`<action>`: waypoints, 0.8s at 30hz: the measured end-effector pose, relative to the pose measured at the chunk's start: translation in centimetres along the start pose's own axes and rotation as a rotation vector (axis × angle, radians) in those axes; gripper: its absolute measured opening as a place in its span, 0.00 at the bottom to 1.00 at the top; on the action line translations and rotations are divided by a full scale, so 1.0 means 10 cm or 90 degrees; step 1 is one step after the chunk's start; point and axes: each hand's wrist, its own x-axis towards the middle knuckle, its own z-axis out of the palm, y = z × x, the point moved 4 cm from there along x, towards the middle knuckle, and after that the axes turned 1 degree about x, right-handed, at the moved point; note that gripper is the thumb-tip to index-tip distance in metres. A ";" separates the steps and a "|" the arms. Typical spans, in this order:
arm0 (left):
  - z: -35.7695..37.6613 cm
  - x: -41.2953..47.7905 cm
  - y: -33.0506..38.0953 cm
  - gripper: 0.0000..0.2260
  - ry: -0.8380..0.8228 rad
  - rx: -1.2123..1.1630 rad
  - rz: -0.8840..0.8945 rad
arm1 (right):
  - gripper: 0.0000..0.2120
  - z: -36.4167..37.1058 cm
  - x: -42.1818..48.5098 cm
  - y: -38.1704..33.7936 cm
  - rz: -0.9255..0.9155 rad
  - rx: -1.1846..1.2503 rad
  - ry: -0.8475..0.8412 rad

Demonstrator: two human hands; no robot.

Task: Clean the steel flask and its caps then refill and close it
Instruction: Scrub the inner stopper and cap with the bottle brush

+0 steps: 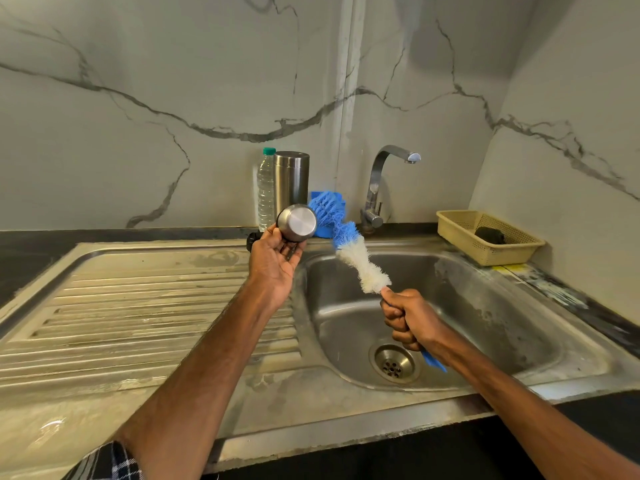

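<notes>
I am on the cleaning step, and it is a cap's turn. My left hand (277,265) is up over the edge of the sink (519,341). Its fingers and thumb curl round the steel cap (296,223), with the shut end of the cap facing me. My right hand (407,320) is a tight fist round the handle of the brush (349,247). The blue tip of the brush is right beside the cap, on its far side. I cannot tell if it is inside the cap or just touching it.

The flask (291,181) stands at the back by the wall, with its top on, just beside a water bottle (266,192). So I think most of the job is not done yet.

Next I think I must push the brush into the open end of the cap and turn it. I need to hold the cap tight so it does not slip and drop. No water comes from the tap (381,174), so I will need to turn it on to rinse.

The sink is steel with a drain (393,363) and a ridged side (138,306) that looks stained. A small black thing (251,241) sits behind my left hand; it may be the other cap. A basket (450,225) on the right holds a dark scrubber (490,235). The wall (173,81) is pale with grey veins.
</notes>
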 end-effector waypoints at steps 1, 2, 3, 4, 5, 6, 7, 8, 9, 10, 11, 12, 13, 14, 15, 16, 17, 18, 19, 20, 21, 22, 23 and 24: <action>0.00 0.00 -0.01 0.15 -0.001 0.016 0.003 | 0.26 0.00 0.00 -0.01 -0.008 0.001 0.002; 0.00 0.00 -0.01 0.16 0.000 0.032 0.009 | 0.26 0.00 -0.01 -0.01 -0.016 0.010 -0.002; -0.01 0.02 -0.01 0.16 0.004 0.047 0.016 | 0.26 0.01 -0.01 -0.02 -0.021 0.019 -0.005; -0.02 0.05 -0.01 0.16 0.008 0.059 0.022 | 0.26 0.02 -0.02 -0.02 -0.021 0.023 -0.004; -0.05 0.08 -0.01 0.15 0.014 0.071 0.028 | 0.26 0.02 -0.02 -0.02 -0.018 0.016 0.003; -0.07 0.10 -0.01 0.15 0.019 0.085 0.033 | 0.26 0.01 -0.02 -0.02 -0.016 0.002 0.012; -0.09 0.12 -0.01 0.15 0.027 0.101 0.040 | 0.26 0.01 -0.02 -0.01 -0.018 -0.009 0.016; -0.11 0.14 -0.01 0.14 0.036 0.121 0.047 | 0.26 0.01 -0.02 -0.01 -0.024 -0.010 0.012; -0.12 0.15 0.00 0.13 0.045 0.142 0.056 | 0.26 0.02 -0.02 -0.01 -0.029 -0.003 0.003; -0.13 0.15 0.02 0.12 0.053 0.161 0.064 | 0.26 0.02 -0.02 -0.02 -0.032 0.004 -0.004; -0.14 0.15 0.03 0.12 0.058 0.177 0.071 | 0.26 0.02 -0.02 -0.02 -0.031 0.000 -0.003; -0.14 0.15 0.04 0.11 0.060 0.190 0.078 | 0.26 0.02 -0.02 -0.02 -0.028 -0.013 0.004; -0.15 0.15 0.04 0.11 0.063 0.202 0.085 | 0.26 0.01 -0.03 -0.02 -0.025 -0.026 0.014; -0.15 0.14 0.05 0.10 0.065 0.216 0.095 | 0.25 0.01 -0.04 -0.03 -0.027 -0.032 0.017; -0.14 0.13 0.06 0.11 0.064 0.232 0.109 | 0.25 0.02 -0.05 -0.04 -0.035 -0.029 0.009; -0.14 0.12 0.07 0.11 0.062 0.252 0.129 | 0.25 0.03 -0.05 -0.04 -0.043 -0.025 -0.002; -0.15 0.12 0.09 0.13 0.058 0.271 0.152 | 0.25 0.04 -0.05 -0.05 -0.048 -0.028 -0.009; -0.16 0.10 0.11 0.14 0.052 0.294 0.175 | 0.25 0.04 -0.05 -0.05 -0.047 -0.039 -0.008; -0.17 0.10 0.11 0.15 0.045 0.316 0.195 | 0.25 0.03 -0.05 -0.05 -0.042 -0.057 0.002; -0.17 0.08 0.12 0.16 0.035 0.338 0.215 | 0.25 0.02 -0.05 -0.04 -0.039 -0.074 0.013; -0.18 0.08 0.12 0.17 0.027 0.360 0.236 | 0.25 0.02 -0.06 -0.04 -0.042 -0.085 0.016; -0.18 0.06 0.13 0.18 0.022 0.385 0.259 | 0.25 0.02 -0.06 -0.04 -0.048 -0.085 0.009; -0.18 0.06 0.14 0.18 0.018 0.414 0.282 | 0.24 0.03 -0.06 -0.05 -0.056 -0.081 -0.001; -0.17 0.04 0.15 0.16 0.014 0.447 0.304 | 0.24 0.04 -0.06 -0.06 -0.062 -0.085 -0.003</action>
